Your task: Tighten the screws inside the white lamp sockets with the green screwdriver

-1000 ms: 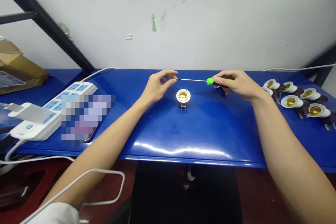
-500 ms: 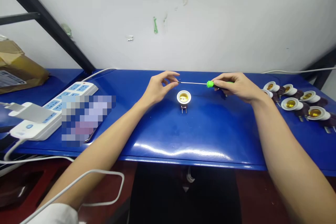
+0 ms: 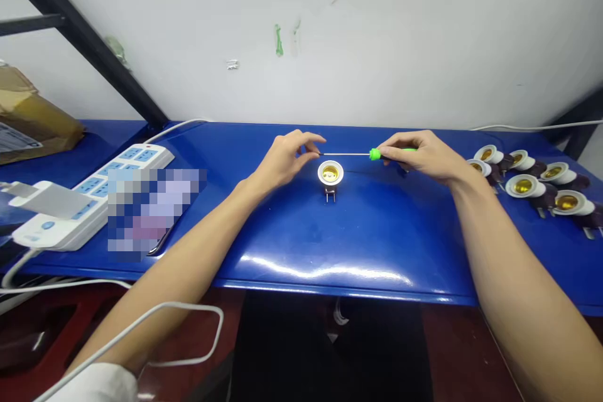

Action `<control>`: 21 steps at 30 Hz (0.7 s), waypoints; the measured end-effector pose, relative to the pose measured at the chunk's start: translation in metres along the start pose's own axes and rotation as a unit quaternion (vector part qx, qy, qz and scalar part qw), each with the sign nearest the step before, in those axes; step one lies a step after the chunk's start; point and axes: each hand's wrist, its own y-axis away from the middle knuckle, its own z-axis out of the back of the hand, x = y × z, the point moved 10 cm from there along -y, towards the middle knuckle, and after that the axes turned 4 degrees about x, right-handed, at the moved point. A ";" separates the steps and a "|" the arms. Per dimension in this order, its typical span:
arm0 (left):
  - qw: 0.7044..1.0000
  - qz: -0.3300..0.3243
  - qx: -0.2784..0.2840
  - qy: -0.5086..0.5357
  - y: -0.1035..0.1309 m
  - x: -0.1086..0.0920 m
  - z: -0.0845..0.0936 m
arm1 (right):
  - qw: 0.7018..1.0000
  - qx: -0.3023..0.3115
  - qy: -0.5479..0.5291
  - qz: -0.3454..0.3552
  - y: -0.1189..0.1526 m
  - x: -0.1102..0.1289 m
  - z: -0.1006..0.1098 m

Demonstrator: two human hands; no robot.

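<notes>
My right hand (image 3: pixel 426 154) is closed around the green and black handle of a screwdriver (image 3: pixel 346 154), its thin metal shaft pointing left and level above the table. At the shaft's dark tip, the thumb and a fingertip of my left hand (image 3: pixel 289 157) pinch together, while another finger stretches out above. Whether a small screw sits at that tip is too small to tell. Just below the shaft, a plug-in lamp socket (image 3: pixel 330 174) stands on the blue table (image 3: pixel 339 239), with its white rim and brassy inside facing up and two prongs towards me. Something small and dark shows under my right hand.
Several similar lamp sockets (image 3: pixel 522 186) lie grouped at the right. On the left are a white power strip (image 3: pixel 61 232) with a charger (image 3: pixel 51 200) plugged in, a phone (image 3: pixel 157 210) and a brown package (image 3: pixel 40 116). A white cable (image 3: pixel 179 306) loops over my left forearm.
Both hands have lowered the screwdriver slightly, towards the lamp socket. Their grips look the same, and the socket stays in place.
</notes>
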 end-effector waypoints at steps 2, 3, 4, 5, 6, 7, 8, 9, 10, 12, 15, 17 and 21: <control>1.000 0.002 0.000 0.002 0.000 0.001 0.000 | 1.000 0.001 -0.003 0.001 -0.001 -0.001 -0.001; 1.000 0.005 -0.001 0.005 0.000 0.002 0.000 | 1.000 0.001 -0.005 0.001 -0.002 -0.002 -0.002; 1.000 0.008 -0.002 0.010 0.000 0.002 0.000 | 1.000 0.000 -0.006 0.001 -0.002 -0.002 -0.002; 1.000 0.011 -0.002 0.014 0.000 0.002 0.000 | 1.000 0.000 -0.008 0.001 -0.002 -0.003 -0.002; 1.000 0.012 -0.003 0.017 0.000 0.002 0.001 | 1.000 0.001 -0.010 0.000 -0.002 -0.003 -0.003; 1.000 0.013 -0.004 0.019 0.000 0.002 0.001 | 1.000 0.002 -0.011 -0.001 -0.002 -0.004 -0.003; 1.000 0.013 -0.004 0.021 0.000 0.002 0.001 | 1.000 0.002 -0.011 -0.003 -0.002 -0.004 -0.003; 1.000 0.012 -0.004 0.022 0.001 0.002 0.001 | 1.000 0.002 -0.011 -0.004 -0.002 -0.005 -0.003; 1.000 0.013 -0.004 0.022 0.001 0.002 0.001 | 1.000 0.002 -0.011 -0.004 -0.002 -0.005 -0.003; 1.000 0.015 -0.005 0.023 0.001 0.002 0.000 | 1.000 0.001 -0.011 -0.004 -0.002 -0.006 -0.003; 0.999 0.016 -0.004 0.029 0.001 0.002 0.000 | 1.000 0.002 -0.009 -0.007 -0.003 -0.007 -0.004; 0.999 0.015 -0.002 0.031 0.001 0.002 -0.001 | 1.000 0.002 -0.008 -0.009 -0.003 -0.008 -0.004; 1.000 0.017 0.007 0.025 0.001 0.004 -0.004 | 1.000 0.005 0.000 -0.011 -0.003 -0.007 -0.005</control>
